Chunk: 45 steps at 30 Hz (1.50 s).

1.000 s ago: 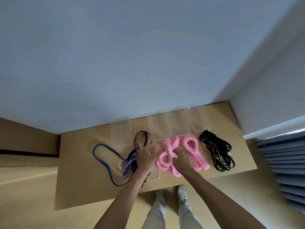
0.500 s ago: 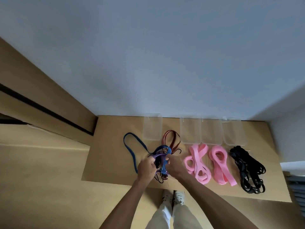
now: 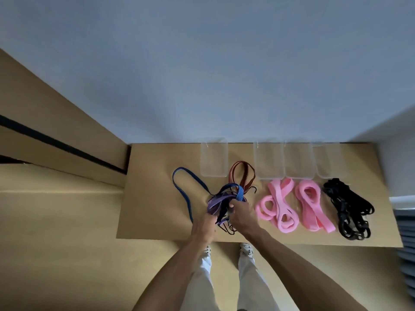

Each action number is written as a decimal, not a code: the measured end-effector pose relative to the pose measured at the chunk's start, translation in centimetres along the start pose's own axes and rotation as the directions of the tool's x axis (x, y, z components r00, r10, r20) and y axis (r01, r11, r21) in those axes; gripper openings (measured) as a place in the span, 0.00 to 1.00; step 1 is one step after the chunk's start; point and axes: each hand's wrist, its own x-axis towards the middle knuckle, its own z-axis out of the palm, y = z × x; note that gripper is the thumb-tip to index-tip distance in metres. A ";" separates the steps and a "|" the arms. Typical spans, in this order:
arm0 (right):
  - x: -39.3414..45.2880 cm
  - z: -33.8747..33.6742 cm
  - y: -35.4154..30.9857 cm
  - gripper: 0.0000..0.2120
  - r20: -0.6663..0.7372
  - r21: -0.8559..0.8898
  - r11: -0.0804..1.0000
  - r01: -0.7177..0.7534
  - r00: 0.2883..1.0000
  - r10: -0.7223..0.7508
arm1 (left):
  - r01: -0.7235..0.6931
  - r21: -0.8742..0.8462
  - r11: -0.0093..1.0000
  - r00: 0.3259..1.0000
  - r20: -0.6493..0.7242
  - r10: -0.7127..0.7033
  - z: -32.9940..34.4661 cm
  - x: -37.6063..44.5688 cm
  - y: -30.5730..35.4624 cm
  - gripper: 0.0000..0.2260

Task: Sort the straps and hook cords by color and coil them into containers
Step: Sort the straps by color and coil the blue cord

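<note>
— Standing at the tan table (image 3: 152, 198), what do you hold?

— Your right hand (image 3: 243, 213) grips the blue striped cord (image 3: 239, 192) above the purple strap (image 3: 216, 202); whether your left hand (image 3: 203, 227) grips anything, I cannot tell.

— And around you?

— Four clear containers (image 3: 213, 157) line the far edge by the wall. Black cords (image 3: 350, 209), then two pink strap bundles (image 3: 277, 205), lie right; the maroon cord (image 3: 243, 173) sits behind. Bare tabletop opens left.

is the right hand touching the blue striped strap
Touching. The head view shows the right hand with its fingers curled round the blue striped flat strap where it bunches, with no gap between them.
</note>
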 end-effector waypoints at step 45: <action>-8.2 -17.8 -16.5 0.11 -0.244 0.846 0.399 0.353 0.923 -0.299 | -0.442 -0.866 0.234 0.884 -0.465 -0.053 -27.3 -9.1 -0.5 0.06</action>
